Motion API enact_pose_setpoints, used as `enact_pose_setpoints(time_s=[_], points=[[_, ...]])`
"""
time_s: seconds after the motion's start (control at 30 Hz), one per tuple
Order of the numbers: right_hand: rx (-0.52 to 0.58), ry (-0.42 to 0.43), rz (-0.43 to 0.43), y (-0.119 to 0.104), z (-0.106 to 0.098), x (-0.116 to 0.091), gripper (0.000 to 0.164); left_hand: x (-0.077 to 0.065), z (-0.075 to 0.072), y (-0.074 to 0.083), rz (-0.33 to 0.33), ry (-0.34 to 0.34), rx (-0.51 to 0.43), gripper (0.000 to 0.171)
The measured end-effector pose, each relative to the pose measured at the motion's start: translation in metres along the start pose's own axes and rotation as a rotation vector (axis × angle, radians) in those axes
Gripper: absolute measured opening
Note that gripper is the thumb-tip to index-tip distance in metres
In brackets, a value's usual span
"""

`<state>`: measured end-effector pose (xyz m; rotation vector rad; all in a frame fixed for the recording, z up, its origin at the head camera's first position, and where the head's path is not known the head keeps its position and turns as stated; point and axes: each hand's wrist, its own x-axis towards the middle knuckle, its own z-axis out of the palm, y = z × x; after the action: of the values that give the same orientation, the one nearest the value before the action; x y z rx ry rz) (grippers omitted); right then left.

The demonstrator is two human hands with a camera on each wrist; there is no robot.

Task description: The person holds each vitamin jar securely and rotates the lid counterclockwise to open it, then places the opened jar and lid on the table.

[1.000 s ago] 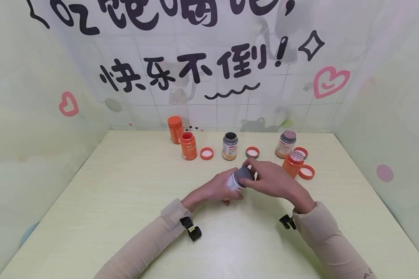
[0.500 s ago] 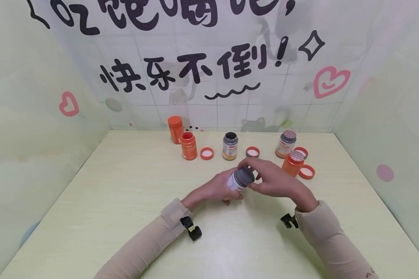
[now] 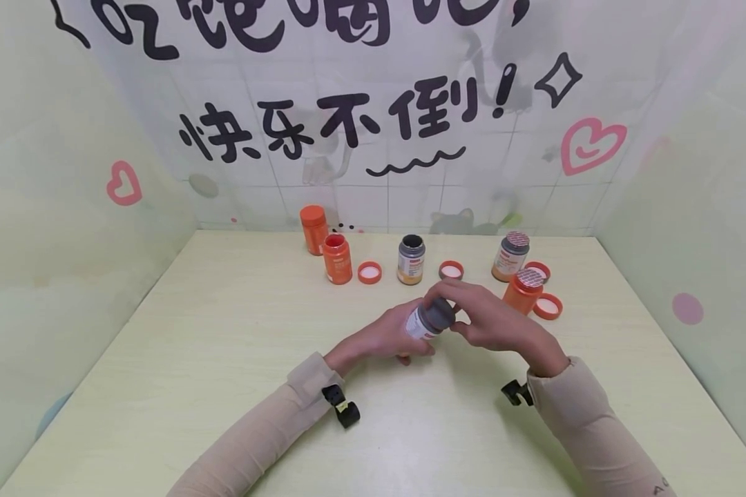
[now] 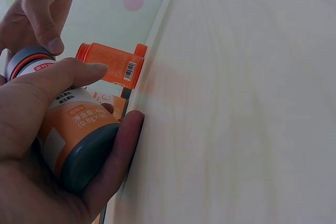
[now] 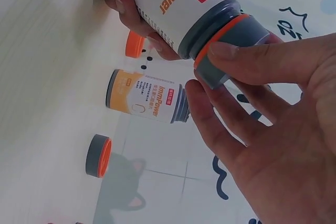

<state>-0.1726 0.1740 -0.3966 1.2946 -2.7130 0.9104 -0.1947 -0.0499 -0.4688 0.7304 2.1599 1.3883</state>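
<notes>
A grey supplement bottle with a white and orange label is tilted above the table, its neck to the right. My left hand grips its body, thumb across the label in the left wrist view. Its grey cap sits at the neck, an orange band showing along the lower edge. My right hand holds this cap, with the thumb on one side and fingers around the other. Beyond both hands stand an open grey bottle and a loose grey cap with its inside up.
At the back left are a capped orange bottle, an open orange bottle and a loose cap. To the right, a foil-sealed grey bottle and a sealed orange bottle stand beside two loose caps. Walls enclose the table.
My right thumb has shifted from the top of the cap toward its near right side, and the hand has turned slightly. My left hand and the bottle stay almost still.
</notes>
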Motion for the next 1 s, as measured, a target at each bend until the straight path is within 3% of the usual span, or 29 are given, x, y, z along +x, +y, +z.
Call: enact_pose_setpoints(time_s=[0.13,0.33,0.43,0.53,0.83,1.0], points=[[0.035,-0.030,0.061,-0.0005,0.0006,-0.0006,0.058,-0.0002,0.0002,0.0006,-0.005,0.002,0.008,0.066],[0.059,-0.034,0.323,-0.0018,0.0045,0.0043,0.053,0.0004,0.0008,0.0012,-0.024,0.014,0.029,0.059],[0.049,-0.050,0.386,-0.0023,0.0049,0.0054,0.048,0.0005,0.0013,0.0022,-0.028,0.014,0.038,0.058],[0.045,-0.053,0.355,-0.0025,0.0037,0.0047,0.044,0.0004,0.0017,0.0030,-0.032,0.018,0.038,0.058],[-0.002,-0.010,0.149,-0.0029,0.0020,0.0014,0.046,0.0001,0.0018,0.0023,-0.023,0.012,0.015,0.066],[0.017,0.036,0.107,-0.0040,0.0001,0.0008,0.049,0.0003,0.0004,0.0013,-0.024,0.019,0.016,0.064]])
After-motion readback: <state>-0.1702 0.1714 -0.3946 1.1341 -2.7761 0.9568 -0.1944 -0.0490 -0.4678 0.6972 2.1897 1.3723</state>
